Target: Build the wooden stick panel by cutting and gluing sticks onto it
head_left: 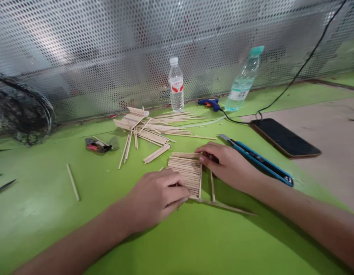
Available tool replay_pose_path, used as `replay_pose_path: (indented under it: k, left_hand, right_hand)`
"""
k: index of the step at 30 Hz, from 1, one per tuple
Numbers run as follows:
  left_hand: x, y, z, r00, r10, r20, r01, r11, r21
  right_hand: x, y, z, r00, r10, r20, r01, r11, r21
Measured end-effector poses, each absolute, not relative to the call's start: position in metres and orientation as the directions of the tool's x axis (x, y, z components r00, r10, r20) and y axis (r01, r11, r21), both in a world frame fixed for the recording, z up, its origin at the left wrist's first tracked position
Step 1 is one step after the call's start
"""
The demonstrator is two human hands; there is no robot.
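Observation:
A flat panel of thin wooden sticks (184, 172), laid side by side, rests on the green table between my hands. My left hand (161, 193) has its fingers curled around the panel's near left edge, covering that corner. At the far right corner my right hand (227, 166) pinches the frame between thumb and fingers. A long stick (230, 207) runs along the near edge and sticks out to the right. Another short stick (212, 186) stands apart from the panel, below my right hand. A blue utility knife (259, 160) with its blade out lies beside my right hand.
Behind the panel lies a loose pile of wooden sticks (149, 128). A blue glue gun (210, 103), two water bottles (177, 93) and a phone (285, 136) are farther back. Pliers (98, 146), a single stick (73, 182) and coiled wire (28, 114) lie left. Perforated metal (108, 46) backs the table.

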State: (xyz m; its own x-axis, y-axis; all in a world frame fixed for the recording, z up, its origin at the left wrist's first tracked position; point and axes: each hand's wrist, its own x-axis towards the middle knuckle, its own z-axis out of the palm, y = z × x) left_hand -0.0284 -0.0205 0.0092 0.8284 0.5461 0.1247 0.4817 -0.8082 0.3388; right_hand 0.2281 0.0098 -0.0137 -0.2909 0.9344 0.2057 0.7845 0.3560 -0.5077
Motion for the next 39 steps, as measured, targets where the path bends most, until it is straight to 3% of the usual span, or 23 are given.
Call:
replay_pose_path:
  k: [5,10,18,25,31,39]
  left_hand:
    - [-0.026,-0.021,0.001,0.740,0.651,0.172,0.458,-0.674,0.580]
    - [-0.023,-0.020,0.004,0.682,0.725,0.097,0.395,-0.477,0.785]
    - [-0.022,-0.020,0.002,0.642,0.766,0.027,0.364,-0.335,0.869]
    - [-0.020,-0.023,0.010,0.567,0.822,-0.056,0.547,-0.324,0.772]
    - [-0.028,-0.015,0.018,0.615,0.779,-0.123,0.622,-0.384,0.682]
    - [-0.051,0.007,0.025,0.496,0.851,0.172,0.736,-0.517,0.438]
  right_hand:
    - [0.219,-0.022,0.003,-0.396,0.848,0.351,0.734,0.522,-0.435]
    - [0.204,-0.056,0.007,-0.583,0.781,0.223,0.661,0.616,-0.429]
    - [0.204,-0.052,-0.002,-0.630,0.753,0.188,0.666,0.649,-0.368]
    - [0.204,-0.049,0.000,-0.624,0.755,0.204,0.676,0.651,-0.345]
    - [0.206,-0.050,-0.001,-0.615,0.759,0.214,0.667,0.646,-0.371]
    - [0.211,-0.057,0.001,-0.601,0.779,0.177,0.679,0.615,-0.401]
